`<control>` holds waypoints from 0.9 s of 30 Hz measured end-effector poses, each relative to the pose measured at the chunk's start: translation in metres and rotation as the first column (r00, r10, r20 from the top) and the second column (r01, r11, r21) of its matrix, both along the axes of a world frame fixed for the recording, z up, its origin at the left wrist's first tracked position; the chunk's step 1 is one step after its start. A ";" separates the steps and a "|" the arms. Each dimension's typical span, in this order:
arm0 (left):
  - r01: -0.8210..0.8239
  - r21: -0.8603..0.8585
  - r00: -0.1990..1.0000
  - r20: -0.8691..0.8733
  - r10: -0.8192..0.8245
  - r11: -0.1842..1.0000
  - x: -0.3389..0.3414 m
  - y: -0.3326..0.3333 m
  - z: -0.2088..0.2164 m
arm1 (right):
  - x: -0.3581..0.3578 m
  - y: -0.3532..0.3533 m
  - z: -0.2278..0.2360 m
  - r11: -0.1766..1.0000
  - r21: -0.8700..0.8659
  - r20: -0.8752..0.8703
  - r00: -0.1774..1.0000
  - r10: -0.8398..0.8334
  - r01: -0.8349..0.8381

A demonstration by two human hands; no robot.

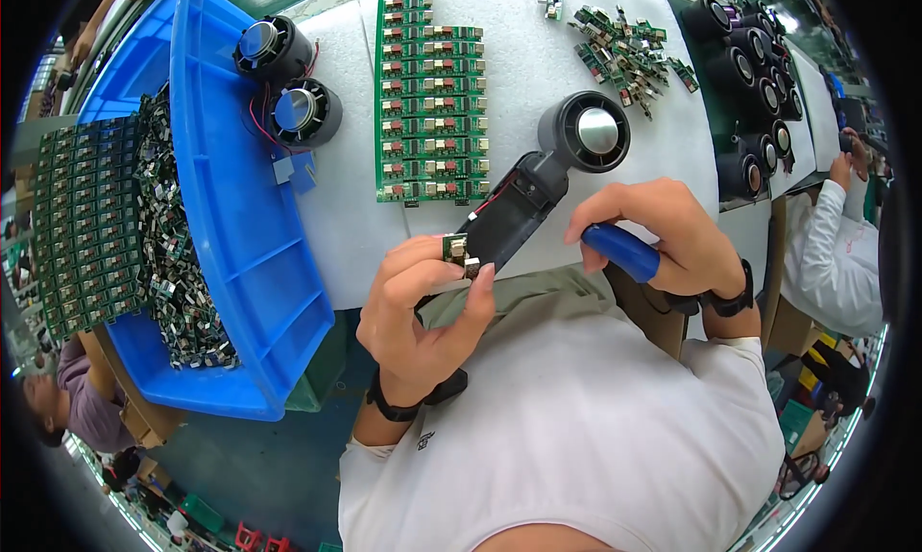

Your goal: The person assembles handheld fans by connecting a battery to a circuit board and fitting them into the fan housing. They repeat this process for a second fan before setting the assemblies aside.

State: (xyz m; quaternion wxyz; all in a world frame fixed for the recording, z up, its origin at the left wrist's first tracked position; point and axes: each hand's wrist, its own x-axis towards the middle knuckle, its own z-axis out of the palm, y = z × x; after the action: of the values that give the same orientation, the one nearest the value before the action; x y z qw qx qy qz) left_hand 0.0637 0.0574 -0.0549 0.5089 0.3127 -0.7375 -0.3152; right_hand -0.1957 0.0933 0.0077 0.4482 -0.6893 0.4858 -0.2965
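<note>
Small circuit board [455,248] is in the left hand [400,329], pinched between the thumb and the fingertips. Just beyond this grip, toward its right, is a black handheld fan [549,180] with its handle opened; I cannot tell whether board and fan are touching. To the right of the grip, the right hand [675,228] has its fingers curled around a blue handle [624,254]. Farther ahead of the grip, a panel of green boards [432,120] lies on the white table [528,72]. To the grip's left stands a blue bin [235,168].
</note>
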 end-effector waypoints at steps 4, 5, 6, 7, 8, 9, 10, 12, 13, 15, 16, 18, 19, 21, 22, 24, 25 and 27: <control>0.074 0.220 0.997 -0.053 -0.064 0.973 -0.001 0.014 -0.001 | 0.009 -0.002 -0.007 0.994 0.095 0.114 0.991 -0.068 0.058; 0.108 0.260 0.994 -0.062 -0.095 0.959 -0.002 0.016 0.000 | 0.011 -0.004 -0.010 0.995 0.044 0.093 0.991 -0.093 0.089; 0.142 0.300 0.989 -0.074 -0.125 0.943 -0.004 0.017 0.000 | 0.012 -0.005 -0.013 0.993 -0.009 0.072 0.990 -0.119 0.120; 0.173 0.339 0.985 -0.085 -0.153 0.925 -0.005 0.019 0.000 | 0.013 -0.005 -0.016 0.987 -0.061 0.055 0.988 -0.143 0.147; 0.172 0.341 0.985 -0.083 -0.152 0.924 -0.006 0.020 -0.001 | 0.014 -0.005 -0.018 0.988 -0.058 0.057 0.988 -0.143 0.146; 0.194 0.363 0.980 -0.106 -0.167 0.911 -0.007 0.020 -0.001 | 0.014 -0.006 -0.019 0.981 -0.094 0.047 0.985 -0.164 0.168; 0.217 0.384 0.975 -0.129 -0.180 0.898 -0.009 0.021 -0.002 | 0.014 -0.006 -0.020 0.973 -0.130 0.037 0.982 -0.185 0.188; 0.239 0.406 0.969 -0.151 -0.193 0.882 -0.012 0.021 -0.001 | 0.014 -0.006 -0.021 0.964 -0.164 0.029 0.978 -0.207 0.209; 0.229 0.458 0.964 -0.229 -0.135 0.859 -0.016 0.020 0.003 | 0.013 -0.006 -0.021 0.959 -0.204 -0.008 0.979 -0.204 0.198; 0.219 0.557 0.931 -0.365 -0.001 0.801 -0.021 0.017 0.008 | 0.011 -0.007 -0.023 0.944 -0.282 -0.082 0.976 -0.201 0.170; 0.217 0.559 0.932 -0.363 0.001 0.801 -0.020 0.016 0.008 | 0.011 -0.007 -0.023 0.945 -0.280 -0.080 0.977 -0.199 0.170; 0.231 0.580 0.949 -0.313 -0.048 0.781 -0.015 0.012 0.008 | 0.009 -0.007 -0.025 0.941 -0.281 -0.082 0.973 -0.217 0.186; 0.237 0.591 0.955 -0.288 -0.072 0.771 -0.013 0.011 0.008 | 0.009 -0.008 -0.026 0.940 -0.282 -0.083 0.971 -0.225 0.193; 0.249 0.572 0.956 -0.274 -0.105 0.781 -0.013 0.008 0.007 | 0.007 -0.008 -0.027 0.939 -0.294 -0.108 0.969 -0.220 0.180; 0.263 0.552 0.956 -0.259 -0.137 0.791 -0.013 0.007 0.005 | 0.007 -0.009 -0.028 0.937 -0.308 -0.134 0.967 -0.215 0.166; 0.272 0.531 0.956 -0.241 -0.165 0.803 -0.013 0.006 0.003 | 0.008 -0.010 -0.028 0.935 -0.323 -0.157 0.966 -0.207 0.148; 0.273 0.531 0.953 -0.266 -0.148 0.803 -0.013 0.006 0.001 | 0.010 -0.010 -0.025 0.929 -0.341 -0.155 0.966 -0.209 0.147; 0.281 0.529 0.941 -0.317 -0.121 0.801 -0.015 0.005 0.000 | 0.013 -0.011 -0.021 0.914 -0.377 -0.154 0.963 -0.221 0.149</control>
State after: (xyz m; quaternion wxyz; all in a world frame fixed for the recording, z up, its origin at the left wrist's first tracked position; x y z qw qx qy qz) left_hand 0.0489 0.0628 -0.0553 0.4509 0.3234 -0.5637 -0.6118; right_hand -0.1826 0.0824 -0.0137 0.2341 -0.7362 0.5273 -0.3538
